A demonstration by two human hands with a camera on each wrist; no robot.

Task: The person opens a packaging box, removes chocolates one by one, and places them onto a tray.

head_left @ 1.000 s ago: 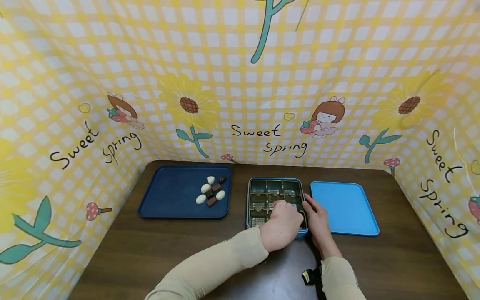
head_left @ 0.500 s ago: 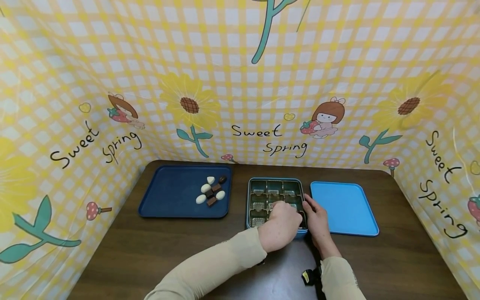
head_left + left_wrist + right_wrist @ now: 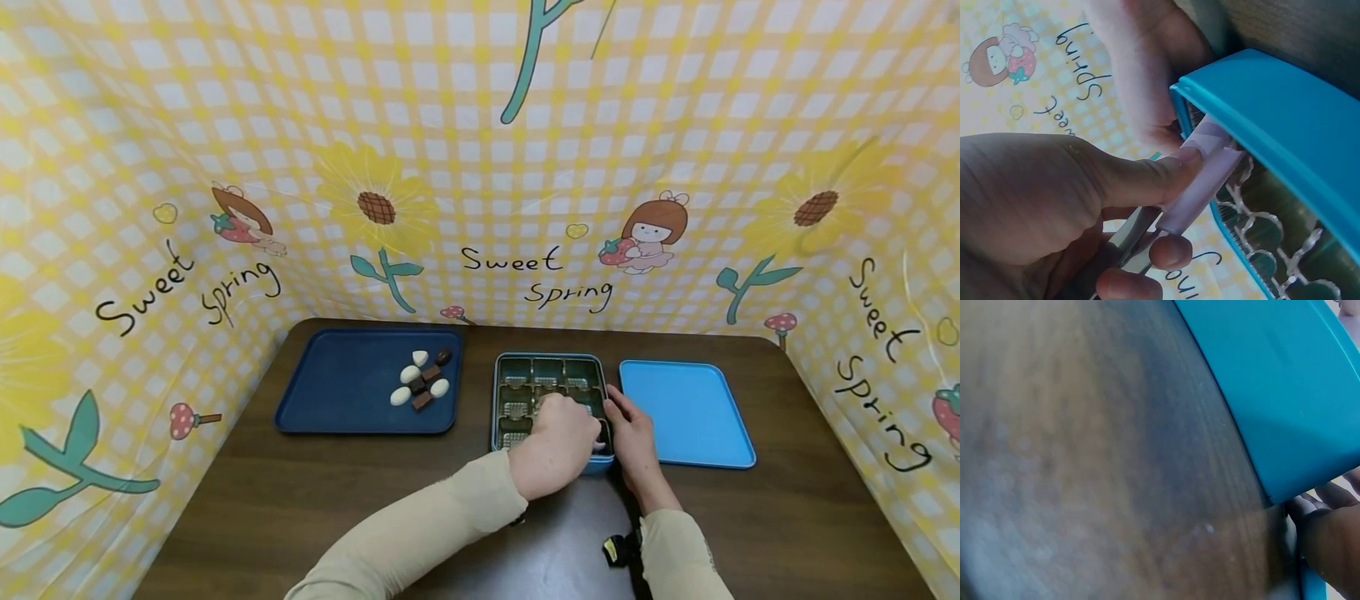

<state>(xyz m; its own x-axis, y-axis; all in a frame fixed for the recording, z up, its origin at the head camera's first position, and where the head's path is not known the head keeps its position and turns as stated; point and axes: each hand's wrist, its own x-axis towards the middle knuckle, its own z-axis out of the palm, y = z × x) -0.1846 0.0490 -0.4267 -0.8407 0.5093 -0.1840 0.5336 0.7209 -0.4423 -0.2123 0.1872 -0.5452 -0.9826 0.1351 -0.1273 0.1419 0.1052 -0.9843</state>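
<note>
My left hand reaches over the near right part of a blue box with a clear divided insert. In the left wrist view it grips metal tongs with lilac tips; the tips dip into a corner compartment. Whether anything lies between them is hidden. My right hand rests against the box's right outer wall, its fingers fairly straight along it. The right wrist view shows that hand at the box's corner. The insert's far compartments show bare bottoms.
On the left, a navy tray bears several white egg-shaped pieces, brown block-shaped pieces and a dark egg-shaped piece, all like chocolates. To the right of the box lies a light blue tray. A checked cloth encloses the table.
My left hand has shifted slightly left and up over the box, and a bit of lilac tip now shows beside it. The right hand stays at the wall. The head view moves slightly.
</note>
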